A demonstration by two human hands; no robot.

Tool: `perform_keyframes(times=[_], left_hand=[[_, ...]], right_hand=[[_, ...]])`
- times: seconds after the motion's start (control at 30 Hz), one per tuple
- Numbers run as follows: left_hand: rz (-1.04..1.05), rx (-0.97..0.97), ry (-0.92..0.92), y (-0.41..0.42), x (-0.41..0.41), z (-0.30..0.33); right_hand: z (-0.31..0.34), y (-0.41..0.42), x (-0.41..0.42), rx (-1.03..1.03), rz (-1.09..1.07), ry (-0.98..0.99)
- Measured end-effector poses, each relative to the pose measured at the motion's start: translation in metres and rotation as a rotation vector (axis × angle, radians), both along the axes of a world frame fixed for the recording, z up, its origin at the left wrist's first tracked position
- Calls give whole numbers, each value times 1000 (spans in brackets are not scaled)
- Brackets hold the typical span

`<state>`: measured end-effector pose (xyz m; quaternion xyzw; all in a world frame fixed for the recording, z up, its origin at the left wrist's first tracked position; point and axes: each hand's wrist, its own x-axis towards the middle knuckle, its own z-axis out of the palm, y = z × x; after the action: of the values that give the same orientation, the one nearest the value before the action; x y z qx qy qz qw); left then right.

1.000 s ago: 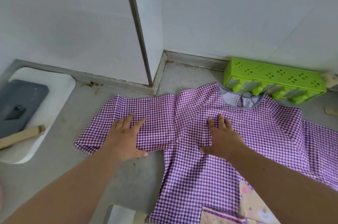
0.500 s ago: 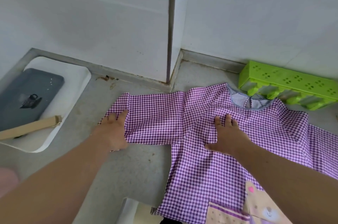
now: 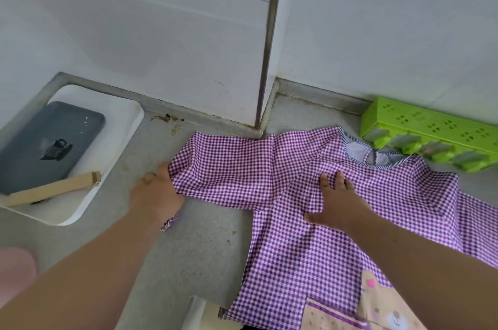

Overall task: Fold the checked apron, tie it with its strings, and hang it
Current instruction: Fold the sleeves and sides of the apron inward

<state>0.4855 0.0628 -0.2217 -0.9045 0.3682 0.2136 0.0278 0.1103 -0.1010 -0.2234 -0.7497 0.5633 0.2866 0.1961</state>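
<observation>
Right now your grey speckled stone surface (image 3: 188, 254) runs from the near edge back to the white tiled wall (image 3: 134, 33), where a metal corner strip (image 3: 269, 33) stands upright at a jutting corner. Spread flat across the right half of that surface lies the purple-and-white checked fabric apron (image 3: 310, 248), its blue-trimmed neckline (image 3: 374, 160) pointing toward the wall and a beige bear-print pocket patch (image 3: 382, 302) at its near end. One checked sleeve (image 3: 231, 170) stretches out to the left, rumpled at its end.

At the far left a white rounded plastic tray (image 3: 107, 168) sits against the wall, carrying a dark grey flat rectangular lid (image 3: 45, 146) and a brown cardboard strip (image 3: 51, 189) laid across its near side. Behind the apron's neckline, touching the wall, a lime-green perforated plastic rack (image 3: 431, 135) lies on its side.

Your right hand (image 3: 336, 200) is flat and released, fingers straight, pressing down on the apron's chest just below the neckline. Your left hand (image 3: 156, 192) is at the sleeve's left end, fingers curled into the gathered cloth and grasping it, with the frilled cuff showing beneath your wrist. A blurred pink shape (image 3: 13, 270) shows at the left edge; you cannot tell what it is.
</observation>
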Motion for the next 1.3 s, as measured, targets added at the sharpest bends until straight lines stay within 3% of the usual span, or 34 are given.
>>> perform_keyframes(times=[0.07,0.2,0.4,0.47,0.57,0.67,0.73,0.8,0.87,0.97,1.07,1.2,1.3], left_hand=[[29,-66,7,-2,-1,4],[268,-218,251,-9,-4,20],[498,-784,366,-37,-20,74],[300,-968,272,-52,-36,92],[-422,-1061,-83,-71,-78,103],[-1222,-881,-263,-71,-125,86],[-1418,-683,-199,-60,-143,58],[-1266,-611,-71,-49,-151,35],[-980,-523,24,-44,-157,24],[-709,-418,104,-47,-161,16],[-833,-234,125,-56,-174,8],[-860,-193,80,-65,-189,5],[-986,-85,20,-64,-197,4]], right_hand=[[0,0,0,-10,1,0],[2,0,-1,-10,10,-8],[7,1,-3,-46,34,-15],[8,-2,-7,-49,36,-58],[13,-5,-16,-53,5,-144],[17,-10,-25,-49,-37,-221],[18,-12,-26,-66,-30,-283],[18,-12,-29,19,-72,-229],[23,-11,-32,64,-161,-184],[23,-14,-44,-92,-257,-308],[23,-18,-66,-193,-323,-424],[29,-23,-85,-255,-408,-486],[36,-24,-88,-404,-259,-515]])
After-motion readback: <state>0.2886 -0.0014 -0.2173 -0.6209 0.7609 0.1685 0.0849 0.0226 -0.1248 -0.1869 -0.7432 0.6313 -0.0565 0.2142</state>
